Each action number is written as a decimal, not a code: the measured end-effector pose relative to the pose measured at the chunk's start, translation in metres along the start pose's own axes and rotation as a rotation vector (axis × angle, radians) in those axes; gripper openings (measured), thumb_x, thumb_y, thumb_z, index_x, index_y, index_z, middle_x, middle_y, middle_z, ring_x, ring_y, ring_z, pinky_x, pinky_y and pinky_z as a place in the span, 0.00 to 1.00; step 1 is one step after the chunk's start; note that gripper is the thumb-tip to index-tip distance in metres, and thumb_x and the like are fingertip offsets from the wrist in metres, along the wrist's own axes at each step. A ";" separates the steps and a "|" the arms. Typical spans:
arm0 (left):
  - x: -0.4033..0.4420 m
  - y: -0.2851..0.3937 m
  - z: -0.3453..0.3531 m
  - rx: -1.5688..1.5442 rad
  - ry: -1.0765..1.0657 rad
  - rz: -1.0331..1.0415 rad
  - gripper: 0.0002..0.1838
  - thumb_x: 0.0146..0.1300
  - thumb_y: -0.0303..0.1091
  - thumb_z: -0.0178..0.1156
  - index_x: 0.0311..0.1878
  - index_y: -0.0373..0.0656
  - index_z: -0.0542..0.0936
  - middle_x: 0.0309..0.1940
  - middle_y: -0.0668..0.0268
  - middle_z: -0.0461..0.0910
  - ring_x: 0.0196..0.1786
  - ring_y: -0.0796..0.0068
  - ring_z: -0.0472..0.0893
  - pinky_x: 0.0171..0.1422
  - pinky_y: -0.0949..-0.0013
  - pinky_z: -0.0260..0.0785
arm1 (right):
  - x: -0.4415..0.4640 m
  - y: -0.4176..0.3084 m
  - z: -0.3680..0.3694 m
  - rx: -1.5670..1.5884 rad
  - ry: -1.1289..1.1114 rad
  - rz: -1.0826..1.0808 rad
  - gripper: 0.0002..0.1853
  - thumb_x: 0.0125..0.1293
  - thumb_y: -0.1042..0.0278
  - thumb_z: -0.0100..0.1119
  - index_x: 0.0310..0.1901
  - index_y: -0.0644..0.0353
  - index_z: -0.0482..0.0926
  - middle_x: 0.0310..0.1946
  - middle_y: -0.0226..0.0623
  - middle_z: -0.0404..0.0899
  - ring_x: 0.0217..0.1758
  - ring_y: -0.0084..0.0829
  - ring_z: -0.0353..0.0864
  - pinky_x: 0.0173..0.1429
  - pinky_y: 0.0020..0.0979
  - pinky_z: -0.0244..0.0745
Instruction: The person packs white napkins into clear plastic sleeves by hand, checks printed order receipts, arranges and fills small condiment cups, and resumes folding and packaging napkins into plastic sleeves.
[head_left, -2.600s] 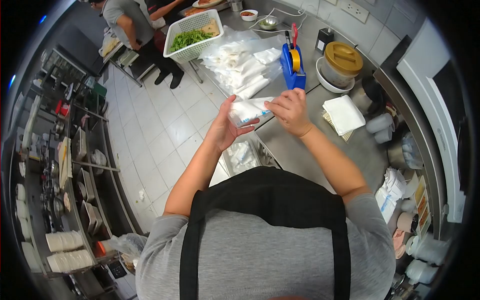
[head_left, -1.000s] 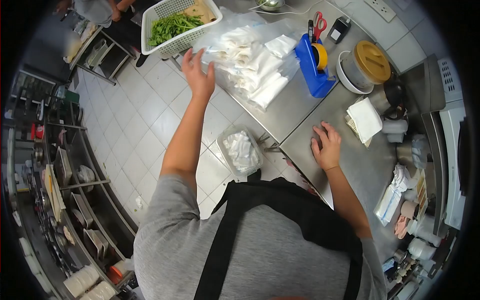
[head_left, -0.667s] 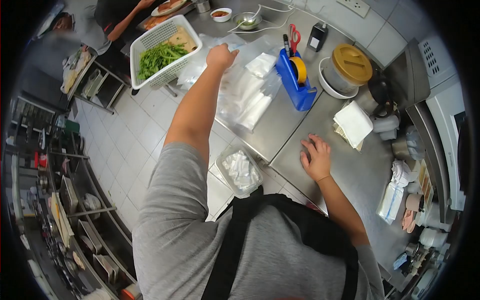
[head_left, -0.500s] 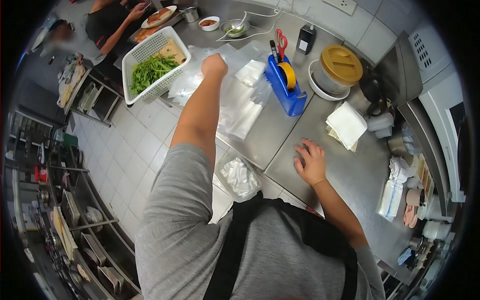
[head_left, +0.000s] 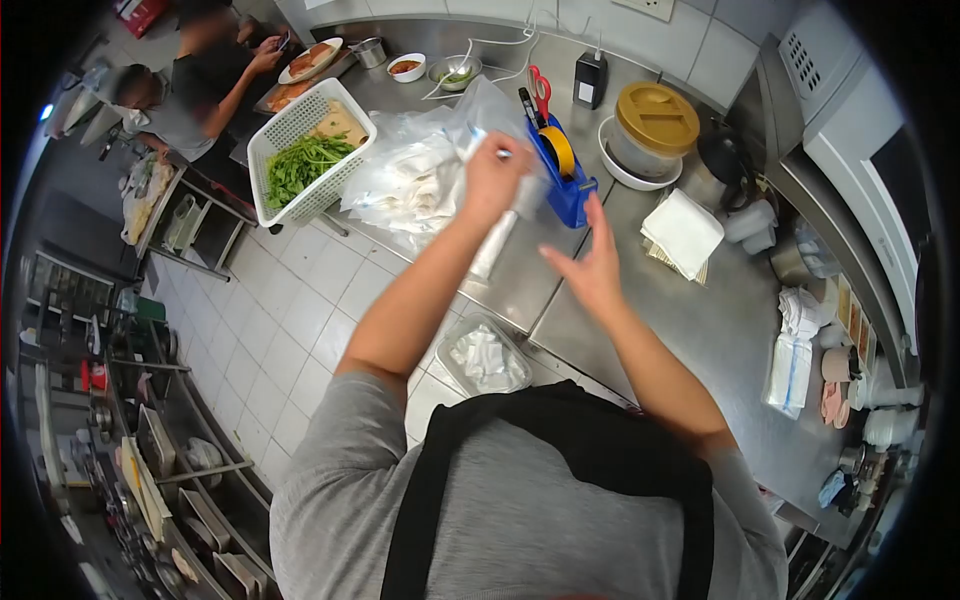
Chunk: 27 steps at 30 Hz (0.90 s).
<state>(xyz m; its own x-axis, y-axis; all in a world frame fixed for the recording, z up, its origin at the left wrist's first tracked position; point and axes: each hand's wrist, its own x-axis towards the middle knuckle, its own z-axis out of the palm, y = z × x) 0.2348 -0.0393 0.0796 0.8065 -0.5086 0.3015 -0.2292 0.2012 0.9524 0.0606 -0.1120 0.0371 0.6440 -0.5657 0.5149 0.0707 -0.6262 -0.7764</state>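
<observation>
My left hand [head_left: 492,180] is closed over the middle of the steel counter, gripping a clear plastic bag [head_left: 488,105] that stands up behind it. A small white-blue bit shows at its fingers; motion blurs the area to its right. My right hand [head_left: 590,265] is raised above the counter, thumb and fingers apart, holding nothing. It is just in front of a blue tape dispenser [head_left: 572,200] with yellow tape, a black marker and red scissors [head_left: 540,90]. Clear bags with white contents [head_left: 410,190] lie left of my left hand.
A white basket [head_left: 262,150] of green leaves stands at the left edge. Behind the dispenser is a tub with a yellow lid [head_left: 657,115]. White napkins [head_left: 685,230] lie to the right. Below the counter edge sits a clear container [head_left: 515,375] of small white packets. Two people are at the upper left.
My left hand has moved right and toward me, lifting a clear bag. My right hand has risen off the counter and shifted left and up toward the tape dispenser, its fingers spread.
</observation>
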 end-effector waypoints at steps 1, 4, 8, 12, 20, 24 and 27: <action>-0.019 0.005 0.016 -0.039 -0.039 0.010 0.06 0.60 0.26 0.62 0.32 0.40 0.73 0.32 0.66 0.78 0.35 0.77 0.80 0.42 0.75 0.74 | 0.009 0.000 0.006 0.094 0.016 0.087 0.35 0.55 0.61 0.68 0.63 0.61 0.65 0.57 0.47 0.73 0.59 0.43 0.72 0.61 0.37 0.67; -0.070 0.025 0.043 0.112 -0.157 0.209 0.10 0.55 0.29 0.66 0.37 0.41 0.74 0.43 0.66 0.76 0.50 0.71 0.76 0.54 0.66 0.68 | 0.025 0.017 0.017 0.695 0.004 0.355 0.22 0.61 0.65 0.64 0.55 0.63 0.74 0.46 0.38 0.80 0.49 0.27 0.77 0.56 0.27 0.68; -0.085 0.062 0.007 0.379 0.237 0.330 0.33 0.49 0.34 0.71 0.58 0.44 0.66 0.62 0.62 0.64 0.66 0.63 0.62 0.66 0.55 0.57 | 0.021 0.010 -0.049 0.589 -0.026 0.480 0.16 0.62 0.66 0.63 0.50 0.64 0.78 0.44 0.33 0.80 0.48 0.23 0.75 0.55 0.26 0.68; -0.093 0.042 -0.027 -0.053 0.054 -0.111 0.39 0.55 0.34 0.68 0.67 0.51 0.58 0.65 0.55 0.56 0.63 0.62 0.66 0.60 0.57 0.67 | 0.007 0.028 -0.094 0.758 -0.033 0.521 0.21 0.66 0.61 0.60 0.55 0.65 0.72 0.50 0.33 0.75 0.56 0.25 0.72 0.61 0.27 0.63; -0.122 0.019 0.013 -0.403 -0.236 -0.255 0.11 0.66 0.40 0.58 0.47 0.50 0.73 0.45 0.68 0.75 0.42 0.74 0.78 0.43 0.66 0.72 | -0.012 0.039 -0.144 0.944 -0.138 0.601 0.20 0.66 0.63 0.60 0.55 0.63 0.71 0.50 0.33 0.76 0.54 0.24 0.73 0.59 0.28 0.66; -0.118 0.016 -0.043 -0.353 -0.109 -0.178 0.09 0.68 0.41 0.56 0.39 0.46 0.73 0.35 0.64 0.80 0.39 0.74 0.79 0.44 0.70 0.72 | -0.007 0.069 -0.183 0.869 -0.077 0.538 0.21 0.64 0.64 0.62 0.55 0.65 0.72 0.49 0.33 0.77 0.52 0.24 0.74 0.58 0.27 0.67; -0.123 0.056 -0.034 -0.185 -0.043 -0.150 0.14 0.67 0.42 0.57 0.50 0.47 0.71 0.43 0.61 0.78 0.47 0.72 0.77 0.52 0.69 0.70 | -0.004 0.067 -0.200 0.779 -0.140 0.523 0.20 0.63 0.63 0.63 0.52 0.68 0.76 0.46 0.34 0.79 0.51 0.24 0.75 0.57 0.26 0.67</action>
<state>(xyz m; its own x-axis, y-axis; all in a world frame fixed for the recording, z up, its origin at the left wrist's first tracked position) 0.1414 0.0634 0.0939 0.7991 -0.5789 0.1624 -0.0012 0.2685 0.9633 -0.0893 -0.2593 0.0558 0.8200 -0.5719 0.0238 0.2030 0.2517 -0.9463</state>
